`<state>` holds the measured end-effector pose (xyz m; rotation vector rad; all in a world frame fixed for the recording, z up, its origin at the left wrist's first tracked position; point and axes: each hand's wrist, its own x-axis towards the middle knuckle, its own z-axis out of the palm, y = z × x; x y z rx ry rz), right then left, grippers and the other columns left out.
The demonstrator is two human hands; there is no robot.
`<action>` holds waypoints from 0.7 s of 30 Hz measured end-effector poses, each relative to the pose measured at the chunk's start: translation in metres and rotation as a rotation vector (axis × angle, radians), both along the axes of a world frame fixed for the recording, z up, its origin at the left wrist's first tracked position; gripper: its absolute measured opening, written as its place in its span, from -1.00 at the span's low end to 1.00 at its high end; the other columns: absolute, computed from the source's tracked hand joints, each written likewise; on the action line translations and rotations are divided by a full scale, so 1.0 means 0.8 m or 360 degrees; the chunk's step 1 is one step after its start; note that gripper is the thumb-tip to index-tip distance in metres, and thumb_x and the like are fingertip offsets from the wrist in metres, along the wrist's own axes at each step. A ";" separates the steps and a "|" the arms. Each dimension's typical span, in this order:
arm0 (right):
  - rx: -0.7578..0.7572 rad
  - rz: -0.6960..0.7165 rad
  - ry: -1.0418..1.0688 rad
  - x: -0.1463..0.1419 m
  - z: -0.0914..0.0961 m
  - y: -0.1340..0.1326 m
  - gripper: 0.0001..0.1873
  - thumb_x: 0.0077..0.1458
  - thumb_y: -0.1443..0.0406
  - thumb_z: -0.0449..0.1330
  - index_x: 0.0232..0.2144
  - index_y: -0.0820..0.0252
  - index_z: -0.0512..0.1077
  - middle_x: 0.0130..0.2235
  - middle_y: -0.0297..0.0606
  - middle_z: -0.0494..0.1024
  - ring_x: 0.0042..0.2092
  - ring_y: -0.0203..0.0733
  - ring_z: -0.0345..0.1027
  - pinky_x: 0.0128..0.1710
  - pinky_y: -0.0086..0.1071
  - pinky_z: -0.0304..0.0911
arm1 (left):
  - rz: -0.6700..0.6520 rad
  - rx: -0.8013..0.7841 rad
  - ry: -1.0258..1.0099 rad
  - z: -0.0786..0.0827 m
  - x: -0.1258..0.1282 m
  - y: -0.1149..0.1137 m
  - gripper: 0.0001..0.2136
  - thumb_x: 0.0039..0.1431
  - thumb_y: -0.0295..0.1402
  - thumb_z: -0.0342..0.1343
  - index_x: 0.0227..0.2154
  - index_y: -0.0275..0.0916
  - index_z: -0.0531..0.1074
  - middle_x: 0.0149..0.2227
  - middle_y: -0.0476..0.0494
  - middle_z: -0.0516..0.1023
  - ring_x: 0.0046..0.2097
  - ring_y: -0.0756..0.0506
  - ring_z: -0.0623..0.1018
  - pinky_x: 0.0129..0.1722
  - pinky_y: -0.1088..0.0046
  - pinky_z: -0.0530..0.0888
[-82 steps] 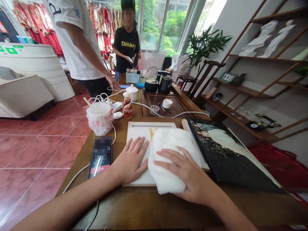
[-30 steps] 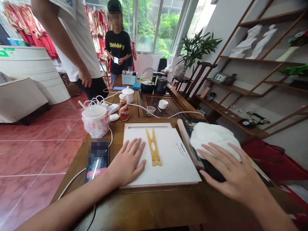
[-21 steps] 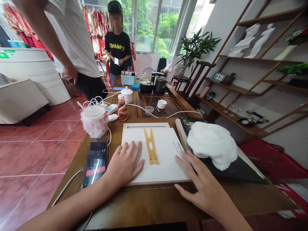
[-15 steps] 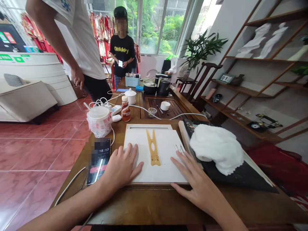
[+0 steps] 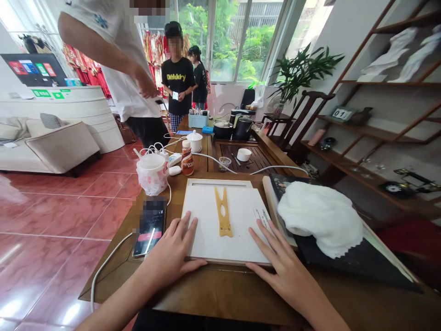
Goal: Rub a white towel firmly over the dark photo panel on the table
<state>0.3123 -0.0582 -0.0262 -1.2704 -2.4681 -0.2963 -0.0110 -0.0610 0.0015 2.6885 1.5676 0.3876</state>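
Note:
A flat white board (image 5: 206,230) lies on the wooden table in front of me. On its middle rests a yellow, two-pronged flat piece (image 5: 224,225) with an oval hole and prongs pointing away from me; its exact kind I cannot tell. My left hand (image 5: 177,246) lies at the board's left edge, fingers spread and thumb along the near edge. At the right edge my right hand (image 5: 280,253) touches the board with its fingers apart. Neither hand holds anything, and the yellow piece lies between them untouched.
A phone (image 5: 150,230) with a cable lies left of the board. Behind it stand a bag-lined tub (image 5: 152,172) and a brown bottle (image 5: 188,158). To the right, a white towel (image 5: 319,216) sits on a black book-like slab (image 5: 365,266). A person (image 5: 120,59) stands at the left.
My left hand has slid nearer the board's near left corner, its thumb now along the near edge. The view has shifted left. The standing person's arm has risen.

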 end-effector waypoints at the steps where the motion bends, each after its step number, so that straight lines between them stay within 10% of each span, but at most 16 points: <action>1: 0.0025 0.0009 0.0008 0.001 -0.001 0.000 -0.24 0.23 0.06 0.11 0.36 0.15 -0.02 0.39 -0.08 -0.01 0.38 0.24 -0.20 0.19 0.13 0.21 | -0.0003 0.0015 -0.0002 -0.001 0.001 -0.001 -0.18 0.19 0.14 0.05 0.31 -0.36 0.07 0.32 -0.52 0.12 0.20 -0.39 0.31 0.12 0.03 0.35; 11: 0.0145 0.0110 0.0009 0.016 -0.004 -0.022 -0.23 0.18 0.12 0.19 0.34 0.18 0.04 0.36 -0.05 0.08 0.34 0.22 -0.05 0.21 0.08 0.20 | -0.0034 -0.0034 0.0059 0.004 -0.002 -0.027 -0.19 0.05 -0.37 0.28 0.33 -0.30 0.04 0.35 -0.43 0.07 0.21 -0.37 0.30 0.16 0.07 0.35; 21: -0.0079 0.0266 0.0019 0.057 -0.007 -0.055 -0.21 0.03 0.53 -0.08 0.32 0.09 0.10 0.37 -0.29 0.04 0.35 0.01 -0.03 0.26 -0.16 0.17 | -0.0252 0.0245 0.0172 -0.014 -0.039 -0.053 -0.19 0.15 -0.63 -0.08 0.40 -0.15 -0.30 0.33 -0.32 0.17 0.22 -0.25 0.35 0.13 0.15 0.39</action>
